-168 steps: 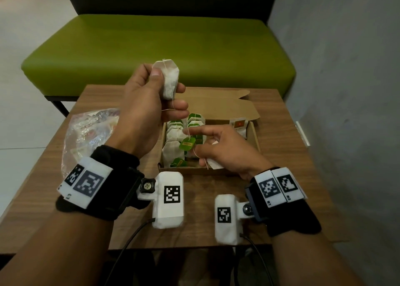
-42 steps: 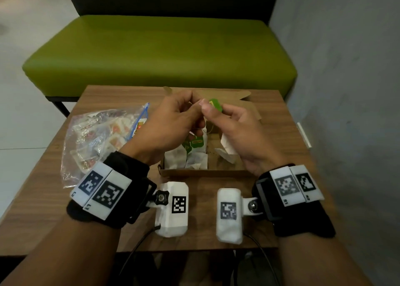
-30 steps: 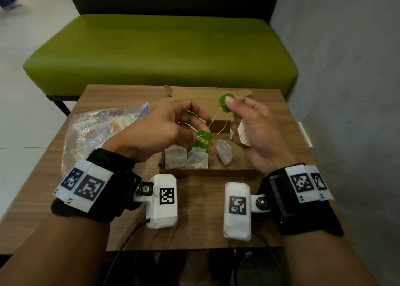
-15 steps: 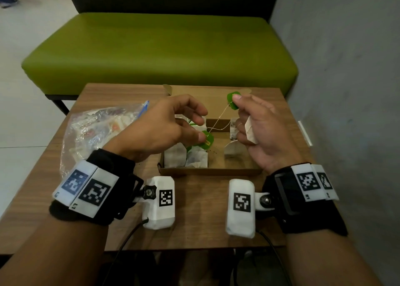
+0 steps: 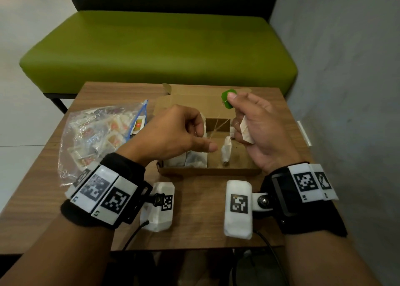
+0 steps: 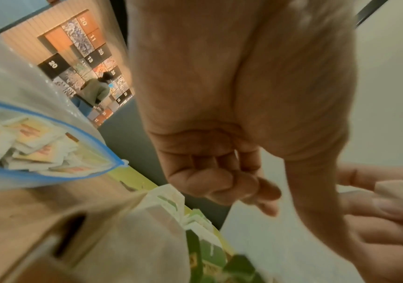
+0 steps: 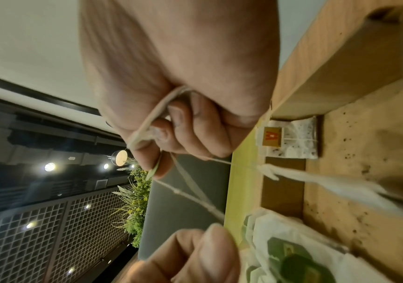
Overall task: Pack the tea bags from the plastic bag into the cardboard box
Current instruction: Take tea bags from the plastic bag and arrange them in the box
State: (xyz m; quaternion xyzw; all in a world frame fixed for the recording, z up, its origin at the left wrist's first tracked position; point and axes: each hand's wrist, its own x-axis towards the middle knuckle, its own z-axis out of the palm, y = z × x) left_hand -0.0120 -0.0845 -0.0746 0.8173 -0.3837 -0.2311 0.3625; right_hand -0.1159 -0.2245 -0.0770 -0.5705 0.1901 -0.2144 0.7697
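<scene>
On wall panels (image 6: 91,39), numbers 20, 11, 13

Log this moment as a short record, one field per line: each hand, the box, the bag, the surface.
left hand: over the cardboard box, fingers curled, pinching a string
right hand: pinches a green tag, a tea bag tucked in its fingers
cardboard box: open, tea bags in its left part
hanging tea bag: dangles over the box floor
plastic bag: left of box, holds sachets
table: wooden
</scene>
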